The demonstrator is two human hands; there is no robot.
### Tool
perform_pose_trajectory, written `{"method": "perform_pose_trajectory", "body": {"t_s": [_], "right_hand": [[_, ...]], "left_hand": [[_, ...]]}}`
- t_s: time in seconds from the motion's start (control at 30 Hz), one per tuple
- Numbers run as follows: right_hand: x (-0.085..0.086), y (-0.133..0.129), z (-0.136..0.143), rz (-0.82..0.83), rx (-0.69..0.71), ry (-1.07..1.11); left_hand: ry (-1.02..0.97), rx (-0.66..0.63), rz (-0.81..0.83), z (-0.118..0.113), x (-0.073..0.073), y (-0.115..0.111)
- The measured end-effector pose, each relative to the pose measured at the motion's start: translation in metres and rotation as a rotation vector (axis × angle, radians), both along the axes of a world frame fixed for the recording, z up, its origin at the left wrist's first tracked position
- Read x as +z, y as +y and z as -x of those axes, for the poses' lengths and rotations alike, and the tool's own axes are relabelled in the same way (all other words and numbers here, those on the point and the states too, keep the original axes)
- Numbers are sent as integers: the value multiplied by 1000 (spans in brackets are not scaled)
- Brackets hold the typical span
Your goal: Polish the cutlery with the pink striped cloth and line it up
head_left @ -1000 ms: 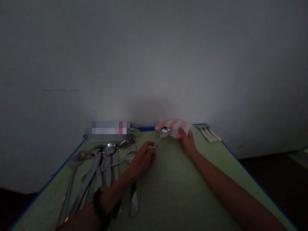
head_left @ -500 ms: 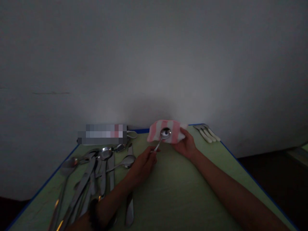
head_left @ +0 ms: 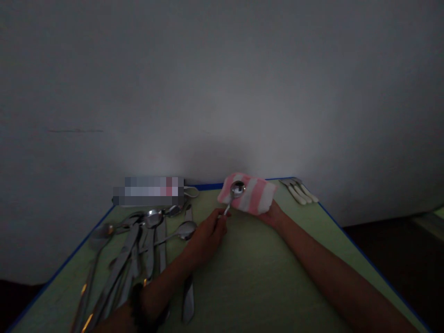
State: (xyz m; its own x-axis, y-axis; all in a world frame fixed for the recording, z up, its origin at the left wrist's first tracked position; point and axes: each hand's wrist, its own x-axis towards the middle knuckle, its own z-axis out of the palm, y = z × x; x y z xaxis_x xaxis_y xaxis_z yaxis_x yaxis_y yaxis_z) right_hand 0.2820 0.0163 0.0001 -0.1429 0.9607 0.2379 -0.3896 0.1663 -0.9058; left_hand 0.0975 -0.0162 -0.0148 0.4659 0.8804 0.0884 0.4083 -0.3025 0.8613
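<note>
My left hand (head_left: 208, 235) is closed around the handle of a metal spoon (head_left: 237, 189), whose bowl points up and away from me. Behind the spoon bowl, a pink-and-white striped cloth (head_left: 258, 194) is spread over my right hand (head_left: 274, 214). The cloth covers the right fingers, so how they are bent is hidden; the palm edge and wrist show below it. The bowl appears to lie against the cloth's left part, though contact is hard to make out in the dim light.
Several spoons, knives and other metal cutlery (head_left: 133, 245) lie in a loose pile at the left of the green table (head_left: 256, 286). Three forks with white handles (head_left: 298, 192) rest at the far right corner. A blurred-out item (head_left: 149, 190) stands at the back left, before the grey wall (head_left: 222, 92).
The cloth has turned and shifted slightly right, now draped over my right fingers, which showed at its edge before. The spoon and my left hand have hardly moved.
</note>
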Motion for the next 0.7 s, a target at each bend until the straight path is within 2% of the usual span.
{"method": "perform_pose_trajectory", "body": {"t_s": [0.03,0.1,0.2,0.33,0.57,0.7], "right_hand": [[-5,-1,-1,88,82,143],[-17,-2,-3,119,103,197],[-30,-3,-1,183,66,228],[-32,-5,8,233,10,256],[-34,0,11,256,-53,376],[-36,5,9,258,-125,411]], "left_hand": [[30,2,-36,0,1,0],[88,-2,-94,0,2,-2],[188,-46,-138,-2,3,-5],[266,-89,-141,-2,2,-8],[186,-82,-114,-2,2,-3],[11,-12,13,-3,3,-2]]}}
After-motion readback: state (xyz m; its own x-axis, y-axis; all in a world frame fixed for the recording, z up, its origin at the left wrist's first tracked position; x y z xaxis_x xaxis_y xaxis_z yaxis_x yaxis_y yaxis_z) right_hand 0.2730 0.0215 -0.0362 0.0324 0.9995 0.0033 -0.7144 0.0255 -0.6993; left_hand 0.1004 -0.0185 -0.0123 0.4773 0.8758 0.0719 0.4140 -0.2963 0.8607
